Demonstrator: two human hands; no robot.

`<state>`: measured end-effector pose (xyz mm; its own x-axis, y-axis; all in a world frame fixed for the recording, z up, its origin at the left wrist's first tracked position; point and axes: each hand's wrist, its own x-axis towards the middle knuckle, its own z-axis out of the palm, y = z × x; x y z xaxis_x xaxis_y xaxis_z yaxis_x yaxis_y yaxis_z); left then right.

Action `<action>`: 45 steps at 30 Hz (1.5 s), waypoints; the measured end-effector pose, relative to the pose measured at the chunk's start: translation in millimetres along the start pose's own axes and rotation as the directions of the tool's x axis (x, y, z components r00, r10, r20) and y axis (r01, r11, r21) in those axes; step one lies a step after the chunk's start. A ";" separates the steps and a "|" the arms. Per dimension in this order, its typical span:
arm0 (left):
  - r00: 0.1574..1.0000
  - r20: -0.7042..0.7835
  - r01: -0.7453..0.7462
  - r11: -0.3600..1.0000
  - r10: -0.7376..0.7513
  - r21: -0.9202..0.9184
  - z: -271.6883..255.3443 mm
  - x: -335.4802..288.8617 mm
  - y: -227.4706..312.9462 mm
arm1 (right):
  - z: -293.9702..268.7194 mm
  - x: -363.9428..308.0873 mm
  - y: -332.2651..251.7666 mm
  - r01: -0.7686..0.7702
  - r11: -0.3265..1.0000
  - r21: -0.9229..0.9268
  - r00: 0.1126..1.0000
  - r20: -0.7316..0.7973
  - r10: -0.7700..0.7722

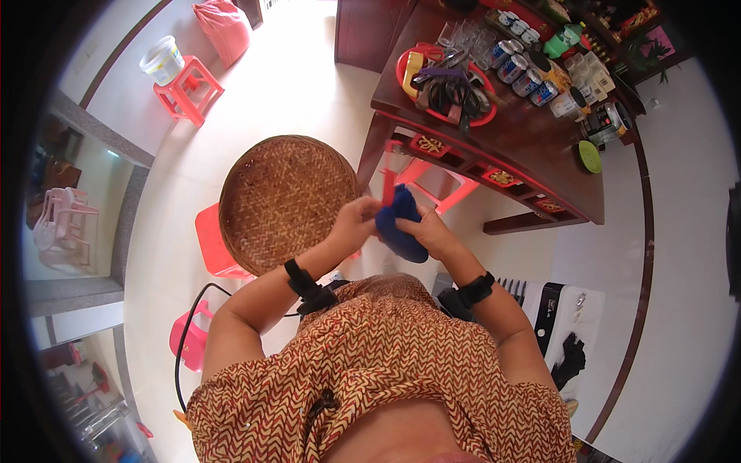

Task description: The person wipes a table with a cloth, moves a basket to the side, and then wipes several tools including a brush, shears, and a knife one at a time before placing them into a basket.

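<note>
In front of my body, a soft dark blue cloth item (401, 241) is bunched in my right hand (432, 233), its thumb pressed across the front. I cannot make out exactly what kind of item it is. A narrow red strip (388, 185) rises beside the cloth's upper left edge. My left hand (358, 221) has its fingers closed at the strip's lower end, against the blue cloth. The fingertips there are partly hidden and slightly blurred.
A round woven bamboo tray (289, 201) rests over a red stool (212, 239) at left. The dark wooden table (532, 147) at right bears a red basket (488, 117) of odds and ends, several cans (527, 82) and a green dish (589, 157). A white machine (575, 309) stands lower right.
</note>
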<state>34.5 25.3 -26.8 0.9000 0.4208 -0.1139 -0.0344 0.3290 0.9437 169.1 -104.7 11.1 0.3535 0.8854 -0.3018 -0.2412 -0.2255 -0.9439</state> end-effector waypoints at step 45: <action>0.910 0.091 -0.117 0.039 0.406 0.992 21.0 262.8 124.7 | -114.3 -97.5 45.6 0.054 0.985 0.165 0.928 -0.372 0.012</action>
<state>275.9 159.1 67.5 0.8441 0.4394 0.3074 0.3249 -0.8751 0.3585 227.0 -247.8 -17.9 0.6617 0.6678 -0.3409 -0.3676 -0.1073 -0.9238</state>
